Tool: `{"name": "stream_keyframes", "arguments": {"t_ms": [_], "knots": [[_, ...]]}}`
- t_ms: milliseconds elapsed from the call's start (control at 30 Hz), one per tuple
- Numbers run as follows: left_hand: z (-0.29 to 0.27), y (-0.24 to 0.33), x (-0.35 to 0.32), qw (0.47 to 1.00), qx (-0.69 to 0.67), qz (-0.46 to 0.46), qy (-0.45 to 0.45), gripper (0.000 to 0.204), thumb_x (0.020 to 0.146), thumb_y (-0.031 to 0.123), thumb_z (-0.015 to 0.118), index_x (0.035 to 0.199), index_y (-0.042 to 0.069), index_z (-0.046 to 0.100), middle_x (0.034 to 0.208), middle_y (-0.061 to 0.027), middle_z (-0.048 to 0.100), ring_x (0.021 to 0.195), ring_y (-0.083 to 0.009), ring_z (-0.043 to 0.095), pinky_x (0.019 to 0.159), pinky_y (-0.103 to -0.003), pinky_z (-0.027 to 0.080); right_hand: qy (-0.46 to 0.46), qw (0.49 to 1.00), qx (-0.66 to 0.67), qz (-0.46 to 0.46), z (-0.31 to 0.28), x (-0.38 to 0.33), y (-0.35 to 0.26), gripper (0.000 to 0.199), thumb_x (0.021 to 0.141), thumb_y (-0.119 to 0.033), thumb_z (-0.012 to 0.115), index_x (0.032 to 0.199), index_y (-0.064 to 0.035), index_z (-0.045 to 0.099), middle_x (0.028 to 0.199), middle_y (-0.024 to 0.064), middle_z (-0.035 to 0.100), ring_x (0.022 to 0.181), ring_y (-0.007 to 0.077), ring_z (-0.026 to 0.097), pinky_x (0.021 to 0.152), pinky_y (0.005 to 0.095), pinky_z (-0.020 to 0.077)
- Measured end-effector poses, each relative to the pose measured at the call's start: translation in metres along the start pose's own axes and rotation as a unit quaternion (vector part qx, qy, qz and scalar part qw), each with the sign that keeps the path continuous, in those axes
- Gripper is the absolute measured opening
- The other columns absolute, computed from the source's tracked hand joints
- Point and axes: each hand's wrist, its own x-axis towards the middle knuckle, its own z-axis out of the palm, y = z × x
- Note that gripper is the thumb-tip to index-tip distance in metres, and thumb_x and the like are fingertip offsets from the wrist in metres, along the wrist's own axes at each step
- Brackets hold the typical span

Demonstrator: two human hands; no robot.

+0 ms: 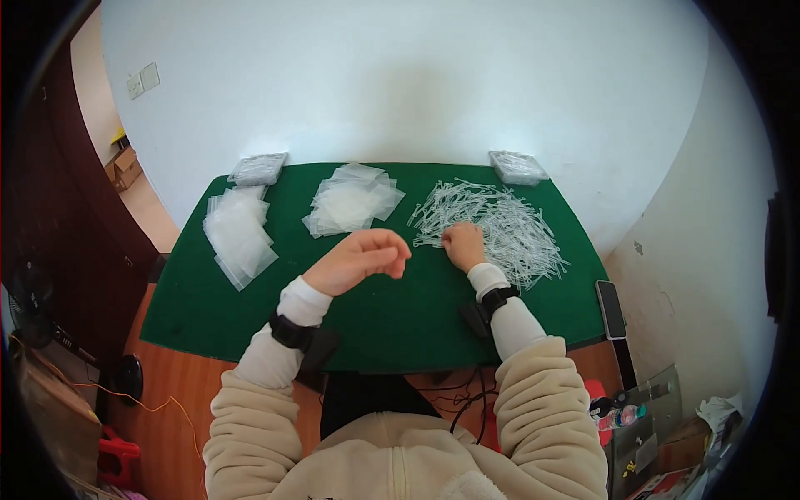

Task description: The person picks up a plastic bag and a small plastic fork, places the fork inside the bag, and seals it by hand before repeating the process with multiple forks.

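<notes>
My left hand (367,257) hovers over the green table (367,325) near its middle, fingers curled loosely; whether anything is in it I cannot tell. My right hand (463,245) rests on the near edge of a wide pile of thin clear plastic sticks (500,221), fingers closed down into the pile. Behind my left hand lies a heap of small clear plastic bags (350,200). A second, longer heap of clear bags (237,233) lies at the table's left side.
Two wrapped stacks of clear packets sit at the back corners, one on the left (258,168) and one on the right (517,167). A dark phone (611,308) lies at the table's right edge. White walls (417,75) close the back and right; cables hang below the front edge.
</notes>
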Motion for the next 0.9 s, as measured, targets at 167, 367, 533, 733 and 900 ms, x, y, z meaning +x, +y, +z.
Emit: {"name": "stream_keyframes", "arguments": {"t_ms": [167,367,533,733,900], "knots": [[-0.022,-0.042,0.037,0.985,-0.075,0.007,0.157,0.022,0.087,0.018,0.057,0.103,0.003,0.055,0.085,-0.003,0.056,0.075,-0.0114,0.053,0.069,-0.024,0.045,0.055,0.995,0.07,0.052,0.002,-0.007,-0.026,0.004,0.07,-0.019,0.064,0.07,-0.0158,0.065,0.074,0.0019,0.059,0.083,0.0249,0.054,0.073,0.0412,0.0389],[-0.064,-0.11,0.041,0.948,-0.019,-0.022,0.317,0.023,0.087,0.02,0.058,0.104,0.005,0.056,0.085,0.0014,0.057,0.075,-0.006,0.052,0.069,-0.021,0.044,0.026,0.984,0.165,0.061,-0.01,-0.009,-0.035,0.005,0.072,-0.019,0.062,0.069,-0.016,0.064,0.076,0.0018,0.06,0.081,0.025,0.054,0.07,0.0415,0.0376],[-0.068,-0.127,0.038,0.928,0.112,-0.004,0.356,0.025,0.086,0.019,0.059,0.106,0.004,0.056,0.09,0.0004,0.058,0.075,-0.0065,0.052,0.069,-0.021,0.043,0.09,0.993,0.032,0.065,-0.017,-0.01,-0.031,0.004,0.068,-0.015,0.068,0.07,-0.0125,0.065,0.07,0.0047,0.06,0.076,0.0273,0.056,0.066,0.0385,0.0416],[-0.063,-0.131,0.042,0.939,0.131,0.109,0.3,0.027,0.09,0.022,0.055,0.11,0.003,0.056,0.095,-0.0027,0.061,0.075,-0.0096,0.054,0.071,-0.024,0.044,-0.02,0.855,0.516,0.041,-0.011,-0.016,-0.077,0.006,0.077,-0.008,0.065,0.08,-0.0028,0.064,0.068,0.0041,0.059,0.062,0.0125,0.054,0.057,0.0253,0.0431],[-0.052,-0.124,0.041,0.966,0.081,0.079,0.233,0.031,0.095,0.026,0.045,0.113,0.003,0.055,0.094,-0.0043,0.06,0.072,-0.0114,0.054,0.072,-0.026,0.045,-0.091,0.819,0.566,0.034,0.004,-0.027,-0.088,0.009,0.081,-0.01,0.063,0.083,-0.0009,0.063,0.07,0.0021,0.06,0.059,0.0057,0.049,0.056,0.022,0.0411]]}}
